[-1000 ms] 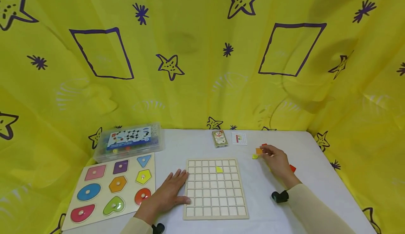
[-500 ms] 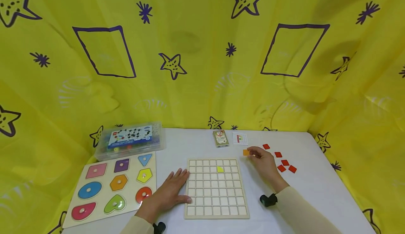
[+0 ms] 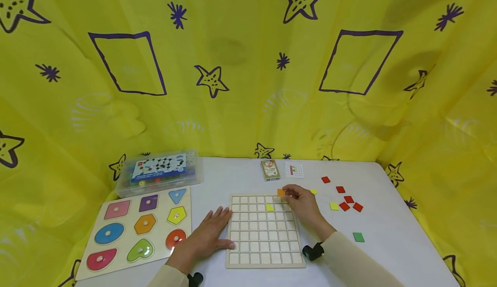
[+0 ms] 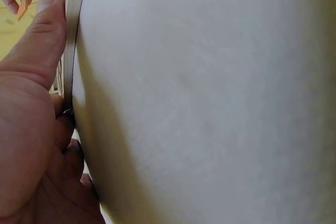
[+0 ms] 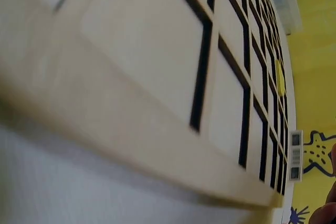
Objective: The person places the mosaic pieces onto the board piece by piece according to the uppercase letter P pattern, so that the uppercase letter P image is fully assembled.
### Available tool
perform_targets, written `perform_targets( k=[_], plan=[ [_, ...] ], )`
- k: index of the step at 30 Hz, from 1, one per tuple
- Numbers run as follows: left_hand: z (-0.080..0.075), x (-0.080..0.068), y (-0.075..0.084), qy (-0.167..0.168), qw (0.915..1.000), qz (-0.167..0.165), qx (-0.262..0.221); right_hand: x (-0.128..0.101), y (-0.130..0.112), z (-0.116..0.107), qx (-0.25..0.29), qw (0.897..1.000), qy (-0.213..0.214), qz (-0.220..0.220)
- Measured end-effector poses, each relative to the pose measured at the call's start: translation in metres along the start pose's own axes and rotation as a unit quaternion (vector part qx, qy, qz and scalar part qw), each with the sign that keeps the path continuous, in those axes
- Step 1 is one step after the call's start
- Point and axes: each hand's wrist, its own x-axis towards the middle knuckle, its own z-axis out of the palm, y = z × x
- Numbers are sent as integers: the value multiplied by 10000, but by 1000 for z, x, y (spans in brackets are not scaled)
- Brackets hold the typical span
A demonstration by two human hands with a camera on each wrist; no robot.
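A wooden grid board (image 3: 264,266) lies on the white table, with one yellow tile (image 3: 269,207) in its second row from the far edge. My right hand (image 3: 304,205) pinches an orange square tile (image 3: 281,193) between thumb and fingers over the board's far right part. In the left wrist view that orange tile (image 4: 22,8) shows small at the upper left. My left hand (image 3: 207,237) rests flat beside the board, its fingertips and thumb touching the left edge. Only a bit of the right hand (image 5: 326,208) enters the right wrist view.
Red tiles (image 3: 344,206), yellow tiles (image 3: 334,206) and a green tile (image 3: 359,237) lie to the right. Behind the board are a card box (image 3: 270,170) and a pattern card (image 3: 294,170). A shape puzzle (image 3: 130,218) and a clear plastic case (image 3: 190,177) occupy the left.
My right hand has carried the orange tile leftward from the loose tiles to over the board's far right part. The left hand stays at the board's edge.
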Motion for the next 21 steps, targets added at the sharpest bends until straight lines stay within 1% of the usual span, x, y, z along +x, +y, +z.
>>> perform_targets(
  k=[3, 7, 14, 21],
  plan=[
    [1, 0, 0, 19, 10000, 4, 97, -3, -7, 9, 66, 9998, -100, -133],
    [1, 0, 0, 46, 9999, 17, 164, -6, -13, 20, 131, 9995, -231, -163],
    [1, -1, 1, 48, 9999, -17, 165, -7, -15, 35, 219, 9981, -472, -343],
    [2, -1, 2, 34, 9999, -49, 120, -9, -14, 42, 1, 9968, -762, -220]
  ],
)
